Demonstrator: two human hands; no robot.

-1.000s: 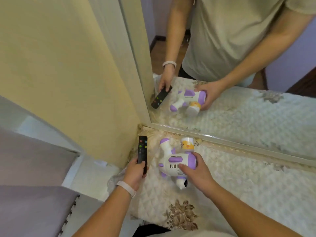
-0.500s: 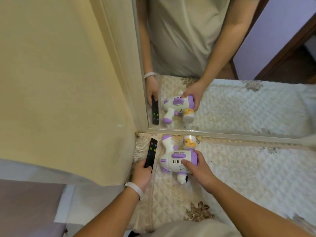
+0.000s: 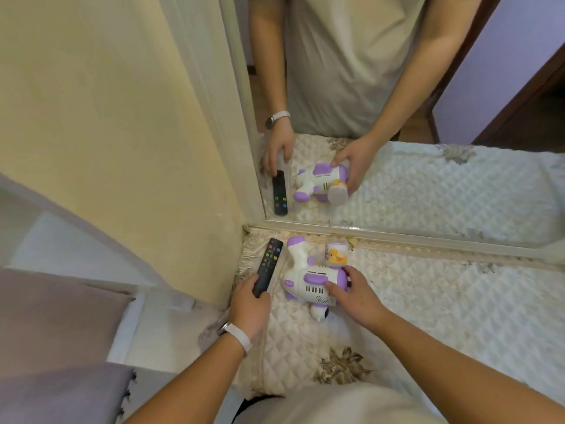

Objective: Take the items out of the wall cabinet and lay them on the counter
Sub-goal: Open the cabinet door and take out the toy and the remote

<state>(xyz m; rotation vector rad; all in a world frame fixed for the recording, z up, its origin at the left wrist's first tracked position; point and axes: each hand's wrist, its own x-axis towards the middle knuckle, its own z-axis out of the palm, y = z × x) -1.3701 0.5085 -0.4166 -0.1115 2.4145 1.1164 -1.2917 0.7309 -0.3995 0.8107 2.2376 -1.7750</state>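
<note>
Two items touch the tabletop [image 3: 443, 301], ready for laying. Left hand [image 3: 249, 302] grips remote [image 3: 269, 262], right hand [image 3: 356, 296] beside it clasps toy [image 3: 307, 284]

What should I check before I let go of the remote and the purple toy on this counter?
1. Remote flat on the quilted cover: cannot tell; the left hand grips its near end.
2. Toy resting on the cover: ok; it lies on its side under the right hand.
3. Remote and toy apart: ok; a strip of cover shows between them.
4. Small printed jar separate from the toy: cannot tell; it touches the toy's body.
5. Both items short of the mirror: ok.
</note>
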